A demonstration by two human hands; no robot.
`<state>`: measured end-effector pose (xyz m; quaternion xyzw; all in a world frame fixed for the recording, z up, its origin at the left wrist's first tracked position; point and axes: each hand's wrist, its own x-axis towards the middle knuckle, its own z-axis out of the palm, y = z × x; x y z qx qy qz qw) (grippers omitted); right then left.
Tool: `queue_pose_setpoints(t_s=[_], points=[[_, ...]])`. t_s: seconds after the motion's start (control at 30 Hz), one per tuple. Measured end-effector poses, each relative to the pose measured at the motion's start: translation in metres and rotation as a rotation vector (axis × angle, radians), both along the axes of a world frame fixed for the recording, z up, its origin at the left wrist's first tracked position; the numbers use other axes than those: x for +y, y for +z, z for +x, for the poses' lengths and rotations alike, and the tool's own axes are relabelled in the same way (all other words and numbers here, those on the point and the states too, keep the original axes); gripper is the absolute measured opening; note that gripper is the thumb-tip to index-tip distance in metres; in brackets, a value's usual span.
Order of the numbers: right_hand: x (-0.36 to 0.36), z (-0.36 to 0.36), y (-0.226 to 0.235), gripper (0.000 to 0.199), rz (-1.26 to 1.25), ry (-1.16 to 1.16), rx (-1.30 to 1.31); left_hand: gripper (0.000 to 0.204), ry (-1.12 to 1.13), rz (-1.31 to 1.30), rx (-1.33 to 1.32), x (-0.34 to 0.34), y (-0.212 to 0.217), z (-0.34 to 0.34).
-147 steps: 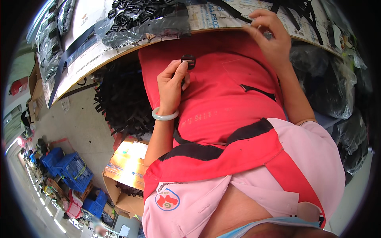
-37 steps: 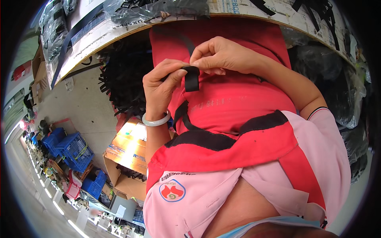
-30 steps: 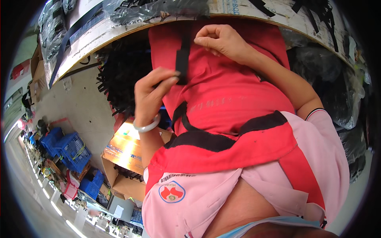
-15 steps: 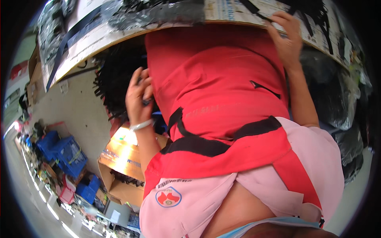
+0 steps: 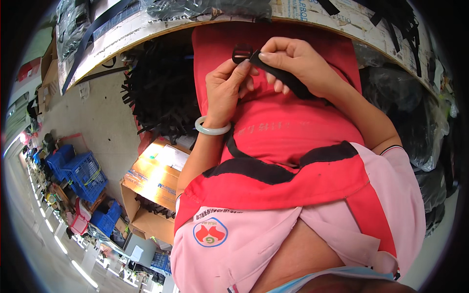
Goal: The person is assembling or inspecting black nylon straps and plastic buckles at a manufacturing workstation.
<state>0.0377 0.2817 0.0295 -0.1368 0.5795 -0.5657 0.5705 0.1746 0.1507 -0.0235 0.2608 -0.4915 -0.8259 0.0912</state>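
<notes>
My left hand [image 5: 226, 87] pinches a small black plastic strap buckle [image 5: 241, 52] above my red apron. Close on its right, my right hand [image 5: 298, 63] grips the end of a black webbing strap [image 5: 288, 80] between thumb and forefinger. The strap's tip lies at the buckle's right side; whether it passes through a slot I cannot tell. Its other end hangs down below my right hand, over the apron.
Ahead is the edge of a worktable [image 5: 146, 33] with clear plastic bags and more black straps [image 5: 410, 29] on it. Below it at left hangs a heap of black straps [image 5: 159, 93]. A cardboard box [image 5: 151, 185] and blue crates [image 5: 85, 178] stand on the floor.
My right hand has come from the table's edge to the middle, bringing a black strap. My left hand has moved up and right, and the buckle now shows in its fingers.
</notes>
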Motion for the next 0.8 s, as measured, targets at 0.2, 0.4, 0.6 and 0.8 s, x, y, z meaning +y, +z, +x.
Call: queue_pose_setpoints(t_s=[0.2,0.4,0.6,0.8], points=[[-0.008,-0.005,-0.027,0.022,-0.104,-0.029,-0.277,0.015,0.054,-0.055,-0.001,0.007,-0.012,-0.002],[-0.012,0.002,-0.04,0.022,-0.254,-0.228,-0.422,0.015,0.175,-0.335,0.135,0.009,-0.032,-0.02],[-0.021,-0.007,-0.042,0.026,-0.26,-0.18,-0.317,0.015,0.108,-0.874,0.263,-0.006,-0.037,-0.026],[-0.012,-0.011,-0.043,0.021,-0.173,-0.071,-0.137,0.016,-0.073,0.383,0.001,-0.018,-0.005,-0.015]])
